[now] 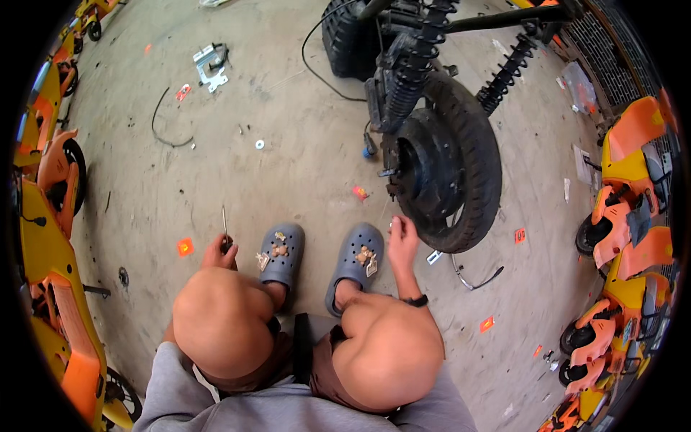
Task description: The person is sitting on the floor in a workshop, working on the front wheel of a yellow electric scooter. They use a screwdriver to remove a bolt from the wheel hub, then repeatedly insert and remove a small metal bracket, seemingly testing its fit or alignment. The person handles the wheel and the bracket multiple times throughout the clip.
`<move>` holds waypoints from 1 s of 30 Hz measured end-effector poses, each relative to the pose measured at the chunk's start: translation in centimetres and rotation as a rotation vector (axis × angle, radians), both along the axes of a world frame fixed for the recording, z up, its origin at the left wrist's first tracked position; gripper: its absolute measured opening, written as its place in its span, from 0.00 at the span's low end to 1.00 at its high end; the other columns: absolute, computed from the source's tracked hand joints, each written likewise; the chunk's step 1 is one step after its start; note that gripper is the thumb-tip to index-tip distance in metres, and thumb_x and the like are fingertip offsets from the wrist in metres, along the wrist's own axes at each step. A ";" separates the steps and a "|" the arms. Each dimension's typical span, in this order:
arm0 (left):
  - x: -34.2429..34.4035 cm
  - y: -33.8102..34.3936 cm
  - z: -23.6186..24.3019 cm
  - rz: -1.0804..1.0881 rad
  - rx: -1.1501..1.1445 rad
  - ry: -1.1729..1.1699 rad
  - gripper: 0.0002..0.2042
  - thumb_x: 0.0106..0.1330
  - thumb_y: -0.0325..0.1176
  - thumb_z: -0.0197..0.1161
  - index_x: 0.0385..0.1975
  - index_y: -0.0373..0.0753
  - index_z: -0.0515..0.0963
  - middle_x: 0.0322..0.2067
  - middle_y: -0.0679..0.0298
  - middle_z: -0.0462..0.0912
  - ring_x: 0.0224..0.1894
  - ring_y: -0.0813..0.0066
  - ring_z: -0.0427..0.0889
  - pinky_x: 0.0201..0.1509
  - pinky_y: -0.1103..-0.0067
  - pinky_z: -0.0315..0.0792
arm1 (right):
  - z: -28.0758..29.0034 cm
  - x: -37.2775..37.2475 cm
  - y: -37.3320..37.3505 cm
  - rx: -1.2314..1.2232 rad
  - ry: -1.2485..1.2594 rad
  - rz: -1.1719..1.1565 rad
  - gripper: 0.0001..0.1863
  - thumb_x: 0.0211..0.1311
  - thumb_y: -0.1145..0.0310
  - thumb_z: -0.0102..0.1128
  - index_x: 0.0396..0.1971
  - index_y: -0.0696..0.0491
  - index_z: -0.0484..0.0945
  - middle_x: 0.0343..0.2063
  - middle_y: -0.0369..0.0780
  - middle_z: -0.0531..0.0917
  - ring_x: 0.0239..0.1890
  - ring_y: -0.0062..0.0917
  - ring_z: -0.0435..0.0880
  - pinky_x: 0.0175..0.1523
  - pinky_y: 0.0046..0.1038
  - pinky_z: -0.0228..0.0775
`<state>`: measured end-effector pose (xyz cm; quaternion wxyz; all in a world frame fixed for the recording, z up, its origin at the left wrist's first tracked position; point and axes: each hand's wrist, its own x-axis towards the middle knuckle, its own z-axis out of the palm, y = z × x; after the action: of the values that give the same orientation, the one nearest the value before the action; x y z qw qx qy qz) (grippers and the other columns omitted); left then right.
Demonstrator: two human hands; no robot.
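My left hand [219, 252], beside my left knee, is closed on a screwdriver [224, 229] with its thin shaft pointing forward. My right hand [403, 245] is closed near the lower left of a black wheel [482, 165], pinching a small pale object too small to name. The wheel has a hub motor [428, 165] and hangs below black coil-spring shocks [504, 72]. An axle end and a cable plug [368, 151] show on its near left side. I squat with grey clogs [281, 252] on both feet.
The concrete floor [144, 216] holds a silver bracket [211, 68], a loose hose [158, 122], a washer [260, 144], a bent cable [468, 281] and orange scraps. Yellow-orange scooters line the left [50, 288] and right [622, 187] sides.
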<state>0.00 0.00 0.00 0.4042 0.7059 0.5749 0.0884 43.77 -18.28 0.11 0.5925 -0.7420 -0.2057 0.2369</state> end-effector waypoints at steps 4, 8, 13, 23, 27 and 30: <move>3.7 3.0 1.5 -0.144 -0.024 -0.142 0.12 0.62 0.35 0.62 0.36 0.33 0.70 0.24 0.54 0.74 0.26 0.61 0.71 0.32 0.70 0.69 | 8.7 0.9 -6.1 0.089 -0.840 -0.066 0.12 0.61 0.72 0.63 0.42 0.60 0.78 0.33 0.40 0.80 0.37 0.28 0.78 0.45 0.30 0.71; 11.0 5.7 8.1 -0.419 0.134 -0.233 0.07 0.60 0.28 0.59 0.31 0.35 0.67 0.20 0.65 0.61 0.25 0.76 0.61 0.31 0.78 0.64 | 15.8 4.0 -4.4 0.185 -0.783 -0.393 0.32 0.56 0.72 0.67 0.59 0.61 0.64 0.53 0.49 0.72 0.59 0.36 0.71 0.62 0.37 0.63; 24.5 5.7 10.2 -0.613 -0.062 -0.365 0.11 0.66 0.38 0.62 0.37 0.36 0.77 0.19 0.58 0.74 0.20 0.73 0.70 0.25 0.74 0.65 | 19.5 7.1 -3.3 0.115 -0.485 -0.108 0.42 0.54 0.69 0.69 0.67 0.59 0.57 0.59 0.49 0.70 0.63 0.34 0.68 0.66 0.35 0.59; 34.3 3.7 7.1 -0.704 0.095 -0.584 0.13 0.65 0.41 0.63 0.33 0.35 0.81 0.23 0.51 0.80 0.25 0.52 0.78 0.29 0.66 0.71 | 17.8 6.8 -0.6 0.040 -0.523 -0.207 0.31 0.56 0.77 0.66 0.60 0.63 0.65 0.42 0.48 0.81 0.40 0.30 0.84 0.51 0.30 0.75; 34.4 3.9 7.2 -0.634 0.045 -0.644 0.15 0.66 0.45 0.61 0.32 0.37 0.81 0.21 0.51 0.79 0.26 0.48 0.79 0.30 0.61 0.71 | 17.7 6.7 -0.6 0.044 -0.525 -0.208 0.34 0.52 0.74 0.68 0.59 0.64 0.65 0.42 0.48 0.80 0.37 0.31 0.84 0.45 0.30 0.77; 35.0 3.8 7.0 -0.617 0.021 -0.606 0.14 0.66 0.43 0.61 0.30 0.36 0.80 0.21 0.51 0.79 0.27 0.48 0.79 0.30 0.61 0.71 | 17.7 7.0 -0.2 0.065 -0.536 -0.190 0.33 0.53 0.72 0.68 0.58 0.64 0.66 0.40 0.48 0.81 0.36 0.30 0.82 0.45 0.30 0.75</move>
<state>34.97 3.75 7.05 0.5550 0.7910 0.1911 0.1727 50.81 -18.50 17.77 0.5599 -0.7747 -0.2922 -0.0308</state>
